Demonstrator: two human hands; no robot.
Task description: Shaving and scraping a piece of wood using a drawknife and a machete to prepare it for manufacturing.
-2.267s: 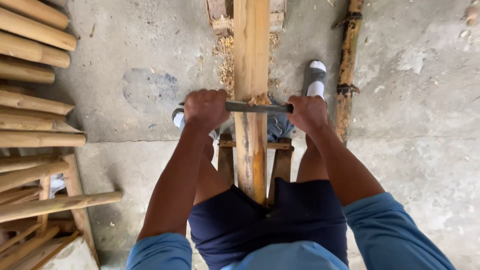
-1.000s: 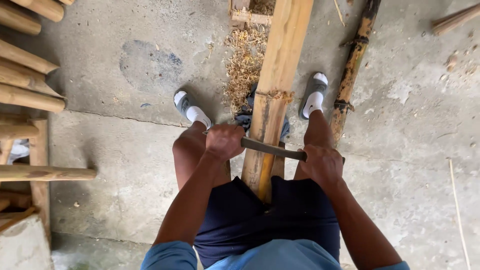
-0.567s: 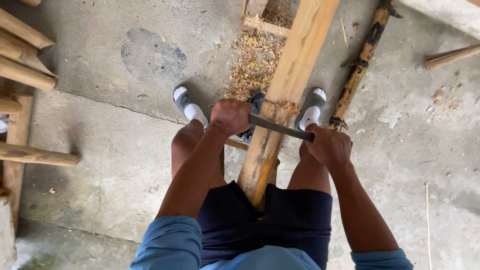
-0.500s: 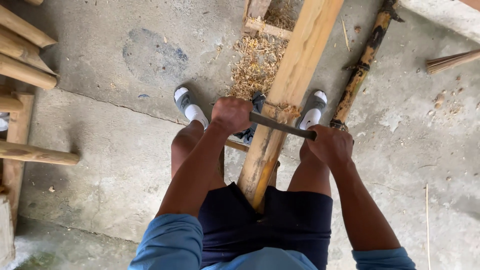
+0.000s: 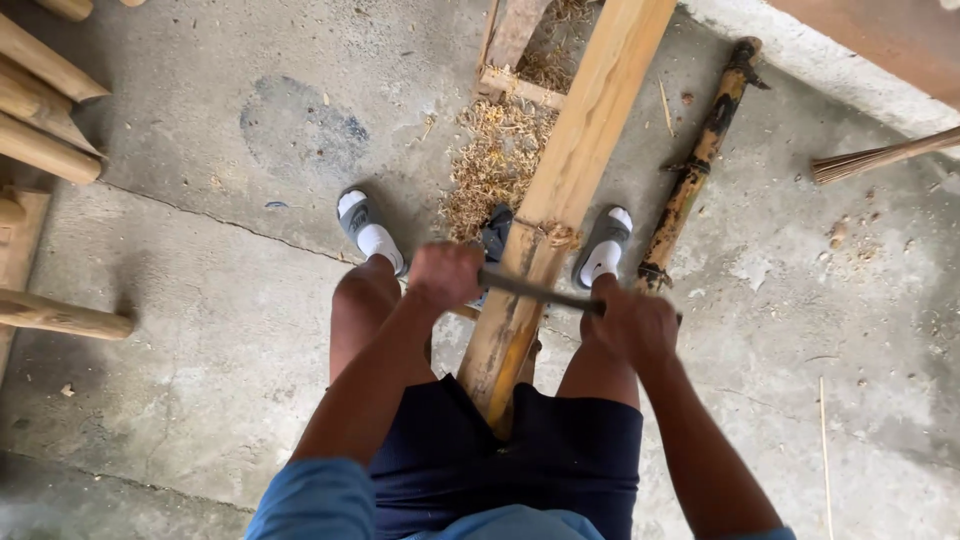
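A long pale wooden plank [image 5: 580, 170] slopes up from between my thighs toward the top of the view. Across it lies a dark metal drawknife [image 5: 535, 290]. My left hand [image 5: 445, 275] grips its left handle and my right hand [image 5: 630, 325] grips its right handle, both blurred with motion. A curl of shaving [image 5: 555, 235] sits on the plank just beyond the blade. My feet in grey sandals and white socks rest either side of the plank.
A heap of wood shavings [image 5: 500, 160] lies on the concrete floor left of the plank. A dark bamboo pole [image 5: 700, 165] lies to the right, a broom [image 5: 880, 155] beyond it. Round wooden poles [image 5: 45, 110] stick in from the left.
The drawknife and both hands have come back along the plank toward my body and then pushed out a little. The view has swung, so the plank leans more to the right.
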